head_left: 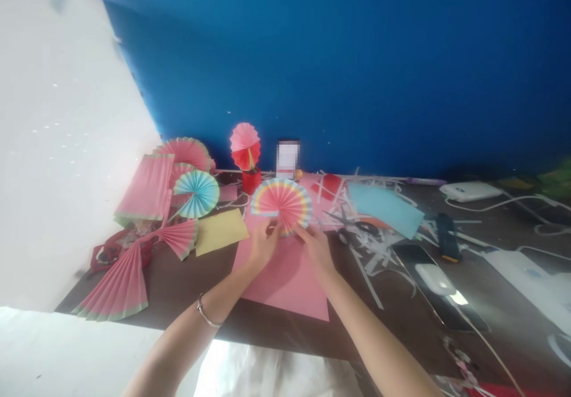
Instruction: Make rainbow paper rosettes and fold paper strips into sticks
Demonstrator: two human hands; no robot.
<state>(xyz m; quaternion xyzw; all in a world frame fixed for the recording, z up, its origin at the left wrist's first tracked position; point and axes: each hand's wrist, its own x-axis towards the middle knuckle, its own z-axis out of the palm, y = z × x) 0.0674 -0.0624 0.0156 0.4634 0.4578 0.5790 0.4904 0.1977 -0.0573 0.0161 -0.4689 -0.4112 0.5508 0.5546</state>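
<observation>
Far left: pink pleated fan [118,287], then blue pleated fan [197,194], yellow paper [222,232]. Left hand [264,244] looks pinched on lower edge of rainbow-edged fan [288,203], which sits over pink sheet [285,281] mid-tabletop [187,290]. Right hand [317,253] has fingertips at its lower right edge; can't tell if pinched. Should be light, springy, easily creased: hold near center, across stacked pleats. Scissors [368,228] right, among paper strips [379,253].

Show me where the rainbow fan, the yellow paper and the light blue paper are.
Rainbow fan [292,202]: head view, on its pink pleats.
Yellow paper [222,232]: head view, middle of the sheet.
Light blue paper [386,208]: head view, middle of the sheet.
</observation>
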